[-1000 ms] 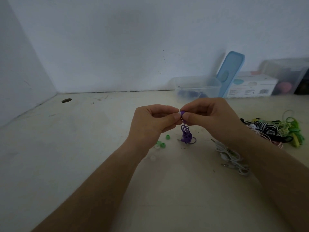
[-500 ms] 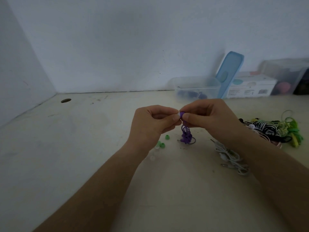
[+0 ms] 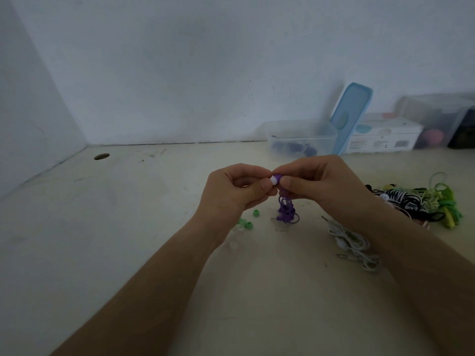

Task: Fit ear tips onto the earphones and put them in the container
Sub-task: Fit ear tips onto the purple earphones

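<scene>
Above the middle of the table, my right hand (image 3: 318, 183) pinches the bud of the purple earphones (image 3: 278, 178), whose coiled cable (image 3: 286, 211) hangs down to the tabletop. My left hand (image 3: 237, 191) pinches a white ear tip (image 3: 273, 180) against that bud. Loose green ear tips (image 3: 246, 223) and clear ear tips (image 3: 233, 244) lie below my left hand. The clear container (image 3: 302, 137) stands open at the back wall, with dark earphones inside.
A blue lid (image 3: 350, 114) leans behind the container. White earphones (image 3: 352, 244) lie under my right forearm. A heap of green, black and striped earphones (image 3: 421, 201) is at the right. A white box (image 3: 383, 136) and a clear bin (image 3: 437, 119) stand at the back right.
Both hands stay together at the purple bud. The white ear tip shows more between my fingertips now than half a second ago.
</scene>
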{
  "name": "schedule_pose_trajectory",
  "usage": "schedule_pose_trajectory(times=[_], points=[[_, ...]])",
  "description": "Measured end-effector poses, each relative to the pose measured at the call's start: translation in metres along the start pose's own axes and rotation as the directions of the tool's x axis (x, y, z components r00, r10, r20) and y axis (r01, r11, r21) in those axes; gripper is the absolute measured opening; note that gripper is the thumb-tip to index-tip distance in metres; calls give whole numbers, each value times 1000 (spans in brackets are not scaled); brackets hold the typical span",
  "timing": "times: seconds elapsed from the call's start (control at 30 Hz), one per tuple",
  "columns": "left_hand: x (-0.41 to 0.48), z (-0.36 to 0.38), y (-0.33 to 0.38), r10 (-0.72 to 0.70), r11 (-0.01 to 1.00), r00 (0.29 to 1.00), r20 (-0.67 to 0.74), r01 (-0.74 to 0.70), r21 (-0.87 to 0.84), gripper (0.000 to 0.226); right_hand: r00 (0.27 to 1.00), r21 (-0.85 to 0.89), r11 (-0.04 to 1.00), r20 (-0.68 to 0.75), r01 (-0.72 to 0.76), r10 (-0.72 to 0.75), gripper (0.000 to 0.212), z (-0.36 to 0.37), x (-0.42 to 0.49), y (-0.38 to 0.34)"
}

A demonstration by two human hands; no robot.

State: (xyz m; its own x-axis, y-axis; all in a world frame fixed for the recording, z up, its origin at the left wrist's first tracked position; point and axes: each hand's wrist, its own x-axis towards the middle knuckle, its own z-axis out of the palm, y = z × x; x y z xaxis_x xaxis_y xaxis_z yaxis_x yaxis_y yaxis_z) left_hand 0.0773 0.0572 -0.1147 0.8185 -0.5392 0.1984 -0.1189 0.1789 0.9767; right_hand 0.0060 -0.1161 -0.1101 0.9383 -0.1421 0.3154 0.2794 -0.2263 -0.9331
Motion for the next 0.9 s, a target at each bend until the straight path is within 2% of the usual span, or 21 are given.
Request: schedule_pose_trajectory(times=[0.23,0.53,0.63,0.73,0.8,0.9], points=[[1,5,-2,122,989,992,-26,-119,83,11,1000,40,999,-24,-16,17,18,0,0,0],[3,2,-1,89,976,992,90,-105,190,24,992,66,996,-109,-63,69,6,1,1,1],[3,-1,1,55,967,990,131,-86,241,22,992,-17,998,-114,-55,53,9,1,0,1],[4,-2,0,28,949,991,129,-67,307,19,995,-219,975,-98,-43,22,6,0,1,2],[5,-2,-1,32,931,993,116,-72,358,18,999,-392,919,-51,-38,19,15,-1,1,-1],[6,-3,-3,57,906,995,77,-84,415,18,993,-519,853,60,-53,98,23,-2,0,-5]])
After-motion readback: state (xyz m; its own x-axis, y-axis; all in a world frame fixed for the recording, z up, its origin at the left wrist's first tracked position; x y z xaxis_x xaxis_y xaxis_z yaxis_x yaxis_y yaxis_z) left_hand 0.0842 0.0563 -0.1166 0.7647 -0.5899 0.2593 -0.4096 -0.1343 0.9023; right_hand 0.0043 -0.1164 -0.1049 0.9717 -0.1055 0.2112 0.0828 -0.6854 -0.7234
